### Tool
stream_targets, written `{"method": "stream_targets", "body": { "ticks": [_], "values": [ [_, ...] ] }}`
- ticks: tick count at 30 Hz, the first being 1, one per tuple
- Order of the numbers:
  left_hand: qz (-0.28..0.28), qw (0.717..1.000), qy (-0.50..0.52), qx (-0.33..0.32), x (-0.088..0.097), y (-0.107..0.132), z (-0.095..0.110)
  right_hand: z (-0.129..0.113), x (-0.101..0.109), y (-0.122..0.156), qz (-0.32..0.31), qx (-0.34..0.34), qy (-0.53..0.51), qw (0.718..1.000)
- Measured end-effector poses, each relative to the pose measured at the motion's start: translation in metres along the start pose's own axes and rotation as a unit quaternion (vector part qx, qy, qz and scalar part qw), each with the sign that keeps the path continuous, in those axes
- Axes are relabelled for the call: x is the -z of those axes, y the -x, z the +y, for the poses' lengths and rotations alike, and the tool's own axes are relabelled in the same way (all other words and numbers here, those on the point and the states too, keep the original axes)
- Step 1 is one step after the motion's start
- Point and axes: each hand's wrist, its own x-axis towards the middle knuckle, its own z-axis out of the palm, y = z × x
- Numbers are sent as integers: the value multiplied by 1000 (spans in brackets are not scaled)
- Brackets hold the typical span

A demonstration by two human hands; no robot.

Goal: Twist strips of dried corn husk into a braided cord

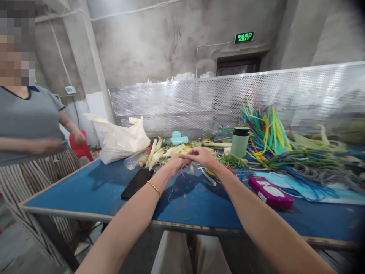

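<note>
Above the middle of the blue table (94,198), my left hand (179,163) and my right hand (202,156) meet with their fingertips pinched together. Something small and pale sits at the fingers, too small to make out. Pale husk-like strips (155,152) and green leafy bits lie just behind and to the left of my hands. Close to my right hand is a loose pale strip (209,177) on the table. A black phone or tablet (137,184) lies flat near my left wrist.
A white plastic bag (121,137) and clear bottle (134,160) stand at left; a person (31,125) is beyond them. To the right are a green canister (240,144), colourful strips (270,131), a purple box (270,192), blue masks (305,186) and tangled cords (310,167). A perforated metal screen (176,106) runs behind.
</note>
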Motion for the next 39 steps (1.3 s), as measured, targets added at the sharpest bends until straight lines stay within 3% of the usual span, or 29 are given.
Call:
{"method": "stream_targets", "body": {
  "ticks": [10, 23, 39],
  "values": [
    [-6, 1000, 13, 18, -3, 2, 1, 2, 0, 1, -14, 5, -29, 999],
    [-18, 1000, 3, 12, -4, 4, -1, 6, -10, 3, 30, -42, -31, 998],
    [-11, 1000, -22, 9, -4, 3, -2, 12, -11, 1, 47, -37, -13, 998]
  ]
}}
